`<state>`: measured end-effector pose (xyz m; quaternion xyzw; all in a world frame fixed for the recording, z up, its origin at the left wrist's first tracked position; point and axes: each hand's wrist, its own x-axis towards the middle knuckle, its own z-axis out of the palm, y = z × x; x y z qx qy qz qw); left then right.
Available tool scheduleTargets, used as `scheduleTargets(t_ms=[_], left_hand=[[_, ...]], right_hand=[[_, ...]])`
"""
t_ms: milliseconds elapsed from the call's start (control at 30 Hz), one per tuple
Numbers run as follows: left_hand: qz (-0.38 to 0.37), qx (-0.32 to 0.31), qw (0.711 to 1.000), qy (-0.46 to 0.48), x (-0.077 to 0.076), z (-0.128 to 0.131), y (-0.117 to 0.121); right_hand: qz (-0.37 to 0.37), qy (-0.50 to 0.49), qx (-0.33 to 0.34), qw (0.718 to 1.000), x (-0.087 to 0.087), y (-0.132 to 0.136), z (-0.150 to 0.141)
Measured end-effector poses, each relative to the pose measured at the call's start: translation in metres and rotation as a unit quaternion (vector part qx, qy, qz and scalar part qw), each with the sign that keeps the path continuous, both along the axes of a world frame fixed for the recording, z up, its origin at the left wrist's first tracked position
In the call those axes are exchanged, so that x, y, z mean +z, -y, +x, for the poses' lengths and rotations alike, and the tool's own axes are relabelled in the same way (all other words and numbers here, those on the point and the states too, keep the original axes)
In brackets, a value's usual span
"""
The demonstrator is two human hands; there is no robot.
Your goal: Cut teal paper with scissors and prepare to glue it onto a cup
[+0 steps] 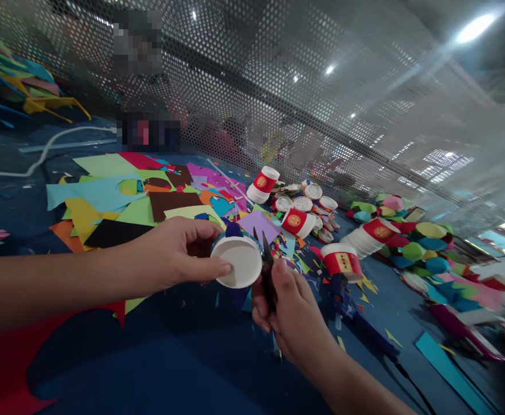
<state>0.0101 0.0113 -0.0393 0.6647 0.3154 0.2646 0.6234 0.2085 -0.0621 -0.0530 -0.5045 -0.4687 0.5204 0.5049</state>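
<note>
A small paper cup [237,271] wrapped in blue paper is held above a dark blue tabletop [183,369], its round white end turned toward the viewer. The left hand [183,253] pinches it from the left, thumb on the white end and fingers behind, a grip that seems meant to steady it and leave its far side free. The right hand [291,305] grasps a pair of dark scissors [268,274], blades pointing up and slightly apart, right beside the cup; whether they touch it is unclear. The cup thus sits between the two hands. Beyond lie overlapping coloured paper sheets [135,204] and red-and-white paper cups [263,183], seemingly within easy reach. To the right rests what looks like a blue glue gun [367,325]; a perforated screen [217,75] stands behind.
</note>
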Motion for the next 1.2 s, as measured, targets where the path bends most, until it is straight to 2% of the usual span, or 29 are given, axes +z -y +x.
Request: scheduleTargets(t_ms=[200, 433, 633, 800, 1000, 1100, 1167, 1200], left_hand=[[0.001, -0.027, 1.000, 0.011, -0.003, 0.001, -0.001], [-0.007, -0.012, 0.999, 0.041, -0.003, 0.004, 0.002], [-0.028, -0.026, 0.998, 0.048, -0.005, 0.003, 0.002], [-0.012, -0.014, 0.999, 0.028, -0.003, 0.000, 0.001], [-0.011, -0.019, 0.999, 0.047, -0.003, 0.001, 0.001], [0.009, 0.002, 1.000, 0.020, 0.000, 0.001, -0.002], [0.028, 0.027, 0.999, -0.010, 0.002, -0.001, -0.007], [0.037, 0.038, 0.998, -0.023, 0.003, -0.002, -0.010]], right_hand=[[0.000, -0.006, 0.007, 1.000, -0.001, -0.001, -0.001], [-0.007, -0.018, -0.004, 1.000, 0.000, -0.001, -0.003], [0.000, -0.014, 0.002, 1.000, 0.000, 0.000, -0.003], [0.004, -0.009, 0.006, 1.000, -0.001, 0.000, 0.000], [-0.009, 0.006, 0.001, 1.000, 0.000, -0.001, -0.002], [-0.014, 0.039, -0.008, 0.999, 0.008, -0.004, 0.004], [0.011, 0.124, -0.013, 0.992, 0.016, -0.008, 0.014], [0.039, 0.198, -0.021, 0.979, 0.021, -0.011, 0.021]])
